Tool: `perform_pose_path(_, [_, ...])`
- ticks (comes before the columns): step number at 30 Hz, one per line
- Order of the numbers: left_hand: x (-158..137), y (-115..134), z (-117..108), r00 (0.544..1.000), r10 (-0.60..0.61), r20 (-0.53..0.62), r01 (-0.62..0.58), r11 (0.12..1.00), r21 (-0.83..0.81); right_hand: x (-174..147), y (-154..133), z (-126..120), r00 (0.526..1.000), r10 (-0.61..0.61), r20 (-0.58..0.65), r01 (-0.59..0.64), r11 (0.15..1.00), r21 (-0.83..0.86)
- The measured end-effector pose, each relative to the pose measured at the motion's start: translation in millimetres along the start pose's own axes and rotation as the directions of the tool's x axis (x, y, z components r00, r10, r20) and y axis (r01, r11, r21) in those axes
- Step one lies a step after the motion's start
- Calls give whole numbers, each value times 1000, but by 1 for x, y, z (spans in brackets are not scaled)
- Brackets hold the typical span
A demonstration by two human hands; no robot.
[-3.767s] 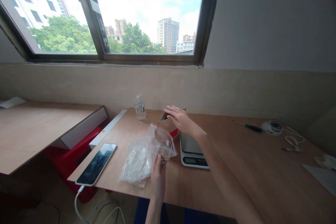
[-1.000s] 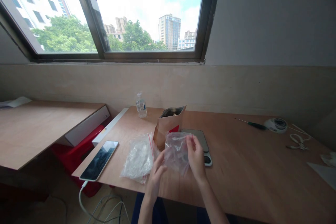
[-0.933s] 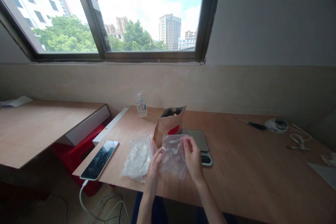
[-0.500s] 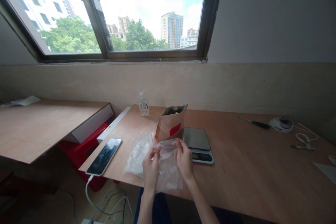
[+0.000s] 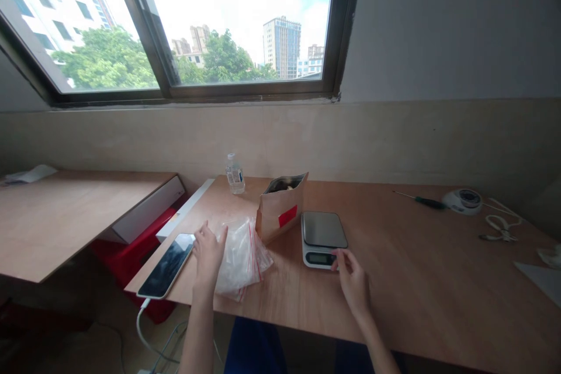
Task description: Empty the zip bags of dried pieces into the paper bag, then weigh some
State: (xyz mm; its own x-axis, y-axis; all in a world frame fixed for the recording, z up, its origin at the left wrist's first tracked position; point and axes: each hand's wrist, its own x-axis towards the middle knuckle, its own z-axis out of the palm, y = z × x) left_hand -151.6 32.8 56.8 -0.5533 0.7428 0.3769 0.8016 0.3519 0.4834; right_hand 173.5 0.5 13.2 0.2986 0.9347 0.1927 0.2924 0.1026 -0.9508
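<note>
My left hand (image 5: 209, 251), fingers spread and holding nothing, is between the phone (image 5: 167, 266) and a pile of clear zip-lock bags (image 5: 241, 257) with red seal lines. My right hand (image 5: 354, 280) has its fingertips at the right end of the front panel of a kitchen scale (image 5: 325, 231), with nothing visible in its grasp. The scale has a bare metal plate and a small display. Behind the bags stands a brown paper pouch (image 5: 274, 213) with a red label; its top gapes, and its contents are hard to make out.
A plastic water bottle (image 5: 235, 175) stands at the back of the table (image 5: 394, 280). To the right lie a screwdriver (image 5: 425, 201), a white dome camera (image 5: 463, 201) and its cable (image 5: 502, 228). A charging cable (image 5: 142, 327) hangs off the left edge. A red stool (image 5: 131, 239) is below.
Both hands have let go of the clear bag, which now lies with the others. My left hand moved left toward the phone; my right hand moved right to the scale's panel.
</note>
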Motion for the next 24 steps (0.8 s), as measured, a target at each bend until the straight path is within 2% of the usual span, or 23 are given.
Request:
perform_pose_path(2, [-6,10,4,987,126,-103,-119,990,72,0,10,-9,998,1,-58,-5,998,-68])
perform_pose_path(3, [-11,14,7,976,196,-100,-188,979,78,1,16,-14,996,14,-84,-22,995,-94])
perform_pose_path(5, [-21,20,20,957,290,-13,-289,955,65,4,28,-23,992,41,-120,-55,991,-118])
perform_pose_path(9, [-43,15,62,918,335,212,-362,926,104,6,41,-34,981,84,-177,-102,990,-94])
perform_pose_path(13, [-53,1,90,889,395,232,-420,905,65,4,39,-35,983,82,-165,-100,990,-100])
perform_pose_path(16, [-50,-3,88,894,373,247,-367,927,-73,3,37,-33,987,70,-148,-88,989,-119])
perform_pose_path(19, [-45,6,74,905,327,271,-243,922,-302,3,36,-33,990,42,-133,-57,993,-106])
perform_pose_path(21, [-41,20,62,901,361,240,-228,865,-447,2,35,-33,997,6,-82,-16,992,-123])
perform_pose_path(24, [-29,46,48,873,459,165,-295,767,-571,0,31,-32,999,-36,37,44,972,-231])
